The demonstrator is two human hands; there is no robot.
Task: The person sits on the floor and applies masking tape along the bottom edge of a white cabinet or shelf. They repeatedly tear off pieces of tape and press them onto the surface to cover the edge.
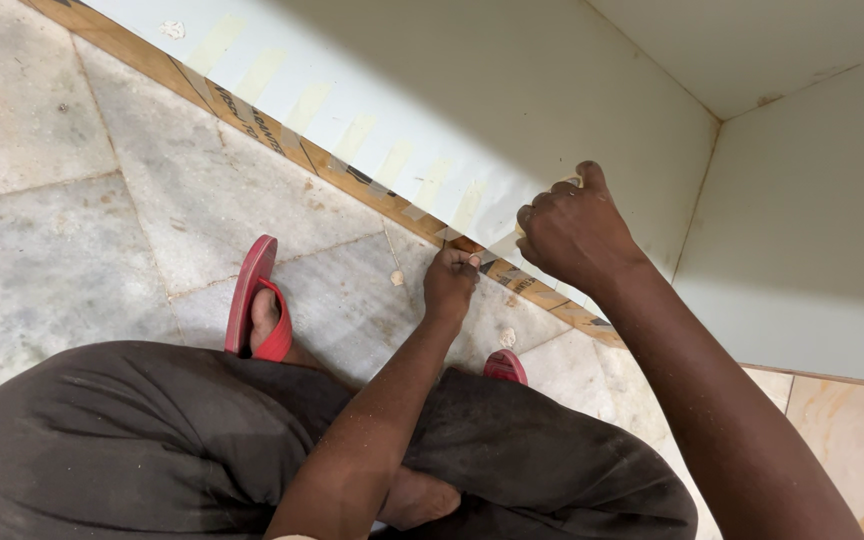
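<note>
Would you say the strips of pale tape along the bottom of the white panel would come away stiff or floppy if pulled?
Probably floppy: each tape strip looks thin and lies flat against the white panel. Likely very light too, being small slips. The piece pinched in the right hand is mostly hidden, so its tackiness is unclear; the left hand presses at the panel's wooden bottom edge.

Just under the left grip (449,280): grey veined marble floor (102,200), polished yet dusty, scattered with pale crumbs. Against the right grip (574,232): smooth matt white laminate panel (552,90) with raw brown plywood edge (372,190), crossed by papery beige masking-tape strips (357,135). Nearer the body: glossy red rubber sandals (252,290), dark matt cloth trousers (152,440).
</note>
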